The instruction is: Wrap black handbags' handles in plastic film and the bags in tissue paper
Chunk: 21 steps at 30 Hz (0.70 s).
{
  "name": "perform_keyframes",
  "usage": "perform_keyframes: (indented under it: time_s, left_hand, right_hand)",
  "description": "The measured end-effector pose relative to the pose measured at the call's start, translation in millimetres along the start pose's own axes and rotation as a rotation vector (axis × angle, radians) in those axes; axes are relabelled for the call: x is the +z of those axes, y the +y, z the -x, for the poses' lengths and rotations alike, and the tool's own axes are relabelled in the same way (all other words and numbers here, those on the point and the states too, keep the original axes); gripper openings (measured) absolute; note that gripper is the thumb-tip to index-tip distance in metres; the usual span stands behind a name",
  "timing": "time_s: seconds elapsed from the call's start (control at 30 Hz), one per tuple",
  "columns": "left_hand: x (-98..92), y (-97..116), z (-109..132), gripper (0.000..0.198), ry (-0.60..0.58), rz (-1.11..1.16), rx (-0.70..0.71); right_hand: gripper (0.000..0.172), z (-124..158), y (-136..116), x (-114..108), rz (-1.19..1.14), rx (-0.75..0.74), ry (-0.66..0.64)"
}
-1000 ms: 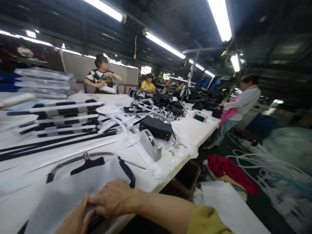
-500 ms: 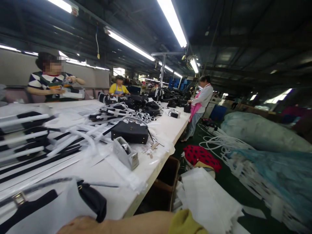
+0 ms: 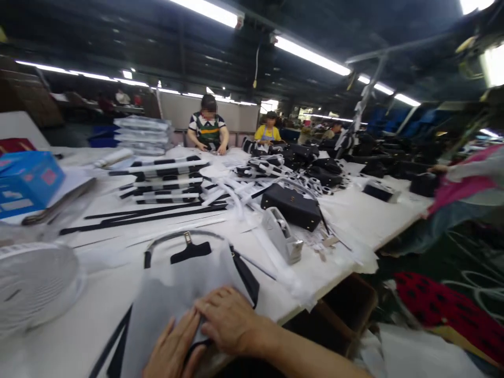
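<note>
Rests the left hand [image 3: 173,346] on the pale sheet [image 3: 169,294] over the black bag [image 3: 246,278], nearer than the tape dispenser [image 3: 281,239] and left of it, fingers extended, thumb spread. Lays the right hand [image 3: 228,320] there too, fingers slightly bent; cannot tell whether either grasps. Just behind the dispenser, shows a second bag [image 3: 291,205].

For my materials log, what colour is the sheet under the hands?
The sheet is pale greyish white, best seen in the head view.
</note>
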State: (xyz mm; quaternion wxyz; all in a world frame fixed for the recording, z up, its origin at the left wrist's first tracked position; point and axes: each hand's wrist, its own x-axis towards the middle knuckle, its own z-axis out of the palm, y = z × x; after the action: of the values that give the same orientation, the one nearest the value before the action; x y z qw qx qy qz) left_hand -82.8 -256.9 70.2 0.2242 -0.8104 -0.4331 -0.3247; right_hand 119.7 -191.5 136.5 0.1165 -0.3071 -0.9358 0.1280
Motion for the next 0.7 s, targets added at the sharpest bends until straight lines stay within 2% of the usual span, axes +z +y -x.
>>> perform_keyframes:
  time_s: [0.13, 0.33, 0.5, 0.63, 0.7]
  left_hand:
    - [-1.6, 9, -9, 0.049, 0.0, -0.066, 0.015]
    - [2.3, 11, 0, 0.04, -0.05, -0.063, -0.016]
    - [-3.9, 25, -5, 0.042, -0.127, -0.041, -0.159]
    - [-14.2, 38, -15, 0.046, -0.272, 0.035, -0.26]
    - [-17.1, 41, -18, 0.048, -0.287, 0.084, -0.338]
  right_hand:
    - [0.042, 2, -1, 3, -0.096, 0.023, -0.003]
    - [0.043, 4, 2, 17, -0.066, 0.075, 0.035]
    - [0.045, 8, 6, 36, 0.03, 0.033, 0.097]
    - [0.042, 11, 7, 41, 0.09, 0.012, 0.108]
    - [0.042, 11, 8, 41, 0.101, -0.001, 0.109]
